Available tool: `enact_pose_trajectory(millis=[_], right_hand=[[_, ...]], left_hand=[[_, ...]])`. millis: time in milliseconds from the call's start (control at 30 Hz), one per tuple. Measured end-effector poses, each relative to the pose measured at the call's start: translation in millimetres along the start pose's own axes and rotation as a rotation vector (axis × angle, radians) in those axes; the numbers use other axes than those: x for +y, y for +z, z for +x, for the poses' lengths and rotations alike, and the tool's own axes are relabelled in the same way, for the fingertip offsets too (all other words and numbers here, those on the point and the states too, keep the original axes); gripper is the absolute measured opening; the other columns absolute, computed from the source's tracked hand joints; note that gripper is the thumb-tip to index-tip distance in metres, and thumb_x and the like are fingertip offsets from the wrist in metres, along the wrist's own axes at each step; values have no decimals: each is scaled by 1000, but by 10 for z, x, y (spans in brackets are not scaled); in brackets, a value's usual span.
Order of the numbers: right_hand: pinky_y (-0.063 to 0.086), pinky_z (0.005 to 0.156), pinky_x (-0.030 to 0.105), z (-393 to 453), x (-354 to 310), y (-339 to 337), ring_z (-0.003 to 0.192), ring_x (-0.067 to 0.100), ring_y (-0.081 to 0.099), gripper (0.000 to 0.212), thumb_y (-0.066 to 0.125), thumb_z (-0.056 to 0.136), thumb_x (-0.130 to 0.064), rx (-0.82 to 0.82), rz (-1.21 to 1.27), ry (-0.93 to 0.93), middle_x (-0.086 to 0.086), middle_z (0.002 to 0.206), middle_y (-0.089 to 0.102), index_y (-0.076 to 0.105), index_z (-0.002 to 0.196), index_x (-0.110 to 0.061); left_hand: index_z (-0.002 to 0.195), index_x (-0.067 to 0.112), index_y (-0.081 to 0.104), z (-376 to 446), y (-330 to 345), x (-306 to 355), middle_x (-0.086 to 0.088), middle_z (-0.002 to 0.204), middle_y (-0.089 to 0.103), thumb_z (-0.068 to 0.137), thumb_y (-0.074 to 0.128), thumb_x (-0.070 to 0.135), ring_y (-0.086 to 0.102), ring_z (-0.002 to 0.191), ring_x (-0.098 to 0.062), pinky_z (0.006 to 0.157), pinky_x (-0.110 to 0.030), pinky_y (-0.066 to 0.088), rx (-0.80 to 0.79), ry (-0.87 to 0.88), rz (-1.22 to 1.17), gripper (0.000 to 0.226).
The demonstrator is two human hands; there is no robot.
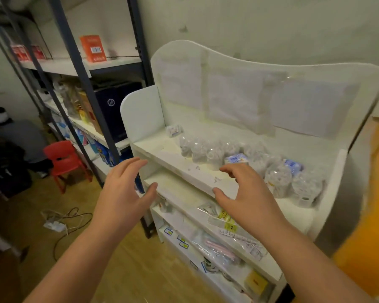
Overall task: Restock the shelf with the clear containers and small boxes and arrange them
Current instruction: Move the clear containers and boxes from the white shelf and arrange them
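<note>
left hand point(124, 191): centre-left of frame, fingers spread and relaxed, holding nothing, just before the white shelf unit point(208, 178). right hand point(245, 193): centre, fingers loosely splayed, empty, over the top shelf's front edge. clear containers point(278, 178): a row on the top shelf, centre to right, with small boxes point(236, 159) among them. metal rack point(83, 84), upper left; red chair point(62, 160), wooden floor point(123, 259), lower left.

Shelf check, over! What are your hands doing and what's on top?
Left hand, right hand open, empty, before the white shelf. Clear containers and small boxes on top. Nothing blocking.
</note>
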State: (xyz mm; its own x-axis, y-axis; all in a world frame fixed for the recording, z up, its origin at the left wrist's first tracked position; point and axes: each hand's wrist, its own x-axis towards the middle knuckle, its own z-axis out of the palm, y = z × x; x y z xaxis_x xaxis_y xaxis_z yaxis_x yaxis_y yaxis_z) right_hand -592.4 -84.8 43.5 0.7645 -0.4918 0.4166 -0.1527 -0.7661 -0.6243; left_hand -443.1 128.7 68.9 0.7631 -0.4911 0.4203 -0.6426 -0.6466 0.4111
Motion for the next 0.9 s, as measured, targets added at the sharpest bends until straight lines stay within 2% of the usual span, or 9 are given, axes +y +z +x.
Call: enact_pose_trajectory(millis=[67, 167, 367, 467, 533, 600, 667, 800, 900], right_hand=[[39, 88, 15, 282, -17, 144, 108, -1, 48, 41, 67, 83, -37, -11, 30, -7, -22, 114, 51, 54, 122, -34], [42, 91, 21, 645, -18, 335, 109, 1, 49, 41, 67, 84, -35, -24, 58, -20, -20, 116, 52, 55, 123, -32], [42, 88, 17, 1137, 271, 560, 106, -1, 51, 40, 69, 84, -36, 13, 68, 116, -21, 117, 51, 55, 121, -34], [36, 82, 8, 1381, 383, 680, 108, -3, 50, 41, 67, 83, -37, 10, 1, 118, -22, 117, 50, 55, 122, -35], [37, 85, 8, 1566, 422, 790, 111, -3, 49, 42, 67, 84, -36, 4, -36, 114, -22, 119, 49, 54, 124, -36], [41, 92, 15, 1784, 459, 916, 113, -1, 49, 42, 66, 85, -37, 16, -71, 123, -22, 119, 48, 53, 125, -35], [38, 94, 16, 1971, 465, 1020, 113, 1, 48, 43, 66, 86, -38, 13, -127, 118, -20, 120, 48, 53, 126, -33], [29, 94, 15, 2459, 413, 1367, 118, 5, 44, 49, 65, 86, -40, -37, -236, 105, -16, 128, 45, 49, 131, -31], [33, 95, 19, 2722, 376, 1604, 122, 9, 40, 61, 64, 84, -49, -166, -315, 125, -14, 134, 39, 38, 138, -36]], left_hand=[[142, 35, 41, 234, 21, -99, 18, 145, 39, 87, 64, 45, 29, 137, -5, 109, -30, 29, 6, -15, 21, 60], [142, 36, 41, 563, 78, -255, 20, 143, 39, 86, 66, 45, 29, 135, -2, 107, -27, 27, 9, -17, 51, 62], [142, 36, 40, 1195, 390, -487, 18, 145, 39, 87, 65, 44, 30, 137, -5, 110, -34, 32, -37, -9, 17, 62], [142, 37, 40, 1589, 644, -607, 17, 146, 38, 88, 63, 45, 30, 138, -7, 111, -35, 32, -68, 25, -29, 59], [142, 36, 40, 1863, 832, -688, 16, 146, 38, 89, 63, 44, 30, 138, -7, 111, -35, 32, -88, 42, -69, 58], [141, 35, 41, 2139, 1035, -794, 16, 146, 38, 89, 62, 43, 32, 136, -7, 110, -34, 32, -114, 66, -100, 57], [141, 34, 42, 2372, 1214, -892, 15, 145, 39, 90, 61, 43, 34, 134, -8, 108, -30, 33, -138, 117, -105, 55], [141, 31, 42, 2948, 1579, -1178, 13, 144, 42, 90, 61, 41, 37, 132, -8, 103, -22, 29, -171, 197, -127, 56], [143, 31, 40, 3299, 1816, -1382, 13, 142, 42, 89, 62, 39, 37, 131, -9, 100, -21, 29, -195, 208, -152, 59]])
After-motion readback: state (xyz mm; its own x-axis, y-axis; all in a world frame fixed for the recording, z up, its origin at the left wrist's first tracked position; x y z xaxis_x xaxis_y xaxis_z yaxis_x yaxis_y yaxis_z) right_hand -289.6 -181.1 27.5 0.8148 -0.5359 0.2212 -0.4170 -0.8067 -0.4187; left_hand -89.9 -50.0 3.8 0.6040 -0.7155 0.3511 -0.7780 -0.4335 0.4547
